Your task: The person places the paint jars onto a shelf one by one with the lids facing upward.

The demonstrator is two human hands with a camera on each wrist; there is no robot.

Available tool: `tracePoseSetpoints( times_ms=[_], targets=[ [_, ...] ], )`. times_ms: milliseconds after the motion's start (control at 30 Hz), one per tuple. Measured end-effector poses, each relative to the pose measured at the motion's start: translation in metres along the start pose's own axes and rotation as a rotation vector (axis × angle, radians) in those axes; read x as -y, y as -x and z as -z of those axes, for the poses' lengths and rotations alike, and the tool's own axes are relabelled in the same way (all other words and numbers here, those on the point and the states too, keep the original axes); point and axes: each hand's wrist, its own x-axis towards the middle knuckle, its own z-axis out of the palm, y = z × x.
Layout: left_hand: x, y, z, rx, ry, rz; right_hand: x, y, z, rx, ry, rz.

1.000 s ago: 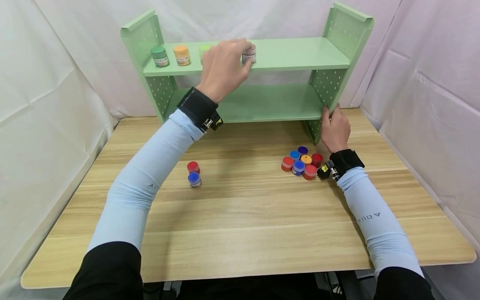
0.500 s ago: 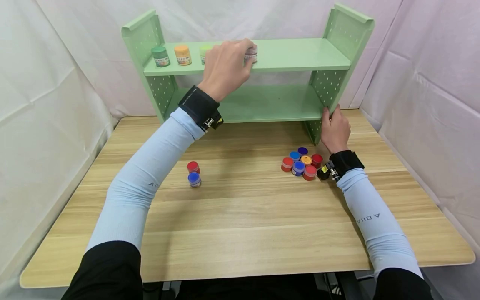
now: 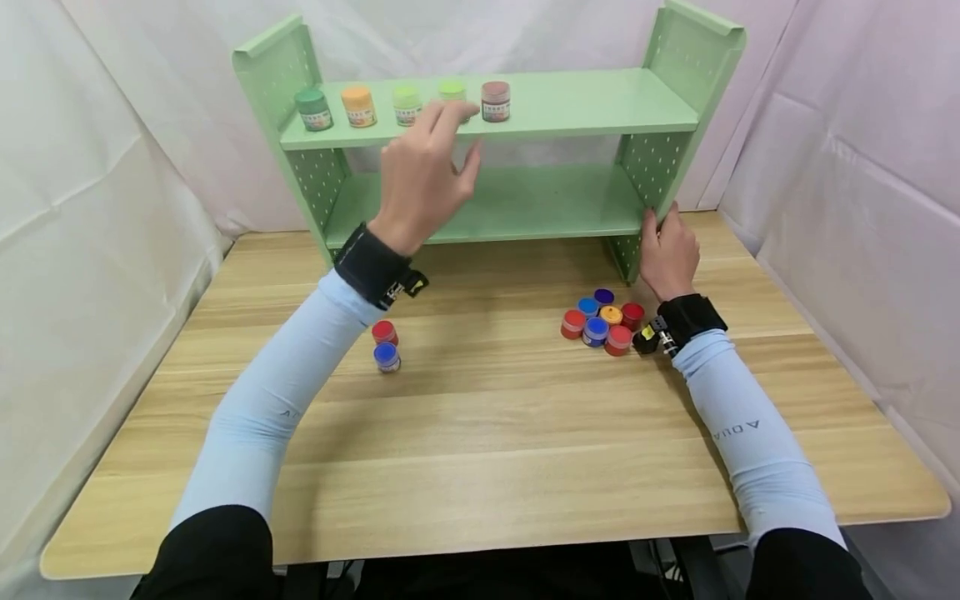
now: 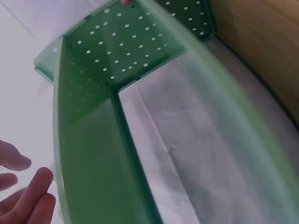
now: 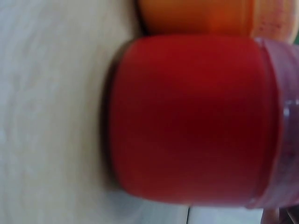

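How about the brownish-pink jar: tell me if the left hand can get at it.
Probably yes: the left hand is empty, close to the brownish-pink jar, and nothing appears to stand between them.

the table (image 3: 525, 467) is pale wood, grain running side to side, front corners rounded off. white cloth (image 3: 90, 167) hangs behind it and down both sides, pretty creased, kinda pinkish toward the back and right. peek past the front edge and there's a black bar (image 3: 701, 571) plus some thin cables (image 3: 657, 567), too dark to make out much.
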Motion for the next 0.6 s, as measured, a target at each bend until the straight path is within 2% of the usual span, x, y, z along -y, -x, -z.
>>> tracePoseSetpoints(
  times_ms=[67,167,367,600],
  targets=[
    [0.002,0.012,0.0,-0.028,0.043,-0.007,0.0,0.0,0.0,-0.001,-0.003,-0.002],
    [0.006,0.031,-0.002,-0.013,0.095,-0.001,-0.002,0.0,-0.001,0.006,-0.003,-0.01],
    [0.018,0.068,-0.009,0.111,0.147,0.064,-0.001,0.0,-0.001,0.004,-0.01,-0.006],
    [0.039,0.102,-0.015,0.283,0.176,0.165,0.0,0.002,-0.001,0.007,0.0,-0.018]
  ],
)
